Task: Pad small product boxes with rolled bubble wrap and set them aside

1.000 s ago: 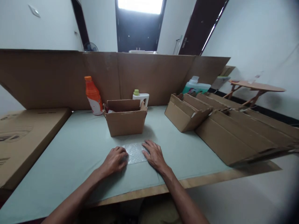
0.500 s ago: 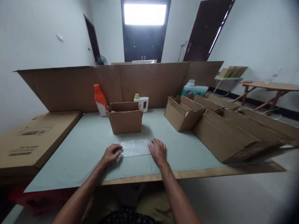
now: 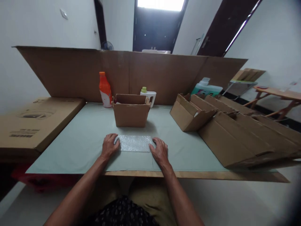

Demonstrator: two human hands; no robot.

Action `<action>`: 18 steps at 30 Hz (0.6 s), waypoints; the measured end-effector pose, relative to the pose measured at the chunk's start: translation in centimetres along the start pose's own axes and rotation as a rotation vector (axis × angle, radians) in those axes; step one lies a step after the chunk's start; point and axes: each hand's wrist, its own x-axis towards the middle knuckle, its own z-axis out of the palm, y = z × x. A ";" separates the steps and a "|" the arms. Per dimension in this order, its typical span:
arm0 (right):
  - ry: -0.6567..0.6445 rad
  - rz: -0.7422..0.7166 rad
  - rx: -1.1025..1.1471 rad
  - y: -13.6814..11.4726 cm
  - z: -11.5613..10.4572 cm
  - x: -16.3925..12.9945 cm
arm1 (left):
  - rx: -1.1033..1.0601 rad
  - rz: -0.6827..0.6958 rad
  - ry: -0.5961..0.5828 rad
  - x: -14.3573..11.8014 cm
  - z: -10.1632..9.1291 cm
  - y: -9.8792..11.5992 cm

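A rectangular piece of clear bubble wrap (image 3: 135, 143) lies flat on the pale green cloth in front of me. My left hand (image 3: 110, 146) rests at its left end, thumb and fingers parted, touching the edge. At the opposite end, my right hand (image 3: 160, 150) sits with its thumb and fingers spread around the corner area. Neither hand lifts the wrap. Just beyond it stands an open cardboard box (image 3: 131, 115); its contents are mostly hidden by the front wall.
An orange-and-white bottle (image 3: 105, 91) and a white jug (image 3: 150, 95) with a green cap stand behind the box. Several open cardboard boxes (image 3: 235, 141) fill the right side, a teal jug (image 3: 207, 89) behind them. A large flat carton (image 3: 42, 125) lies left; a cardboard panel (image 3: 162, 75) borders the back.
The view has tilted down and shifted slightly. My left hand has turned a little, its fingers now pointing more forward at the wrap's left end. The right hand and wrap stay nearly in place.
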 end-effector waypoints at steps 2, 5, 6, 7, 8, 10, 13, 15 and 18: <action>-0.005 -0.015 -0.002 -0.1 0.1 -0.1 | 0.039 -0.028 0.005 0.0 0.1 0.0; -0.010 -0.048 0.006 -0.1 0.0 -0.1 | 0.068 -0.033 -0.004 -0.1 0.3 0.3; -0.008 -0.057 0.013 -0.1 0.0 -0.1 | 0.073 -0.029 -0.004 -0.1 0.4 0.3; -0.004 -0.062 0.021 -0.1 -0.1 -0.1 | 0.076 -0.025 -0.001 -0.2 0.4 0.3; 0.001 -0.065 0.030 0.0 -0.1 -0.1 | 0.077 -0.019 0.003 -0.2 0.5 0.3; 0.013 -0.062 0.050 0.2 -0.1 -0.2 | 0.078 -0.007 0.013 -0.3 0.6 0.2; 0.027 -0.052 0.083 0.6 -0.1 -0.1 | 0.071 0.007 0.028 -0.5 0.9 -0.1; 0.032 -0.049 0.100 0.8 -0.1 0.0 | 0.064 0.014 0.042 -0.6 1.1 -0.3; 0.031 -0.038 0.178 0.9 -0.4 0.3 | 0.059 0.025 0.053 -0.6 1.3 -0.6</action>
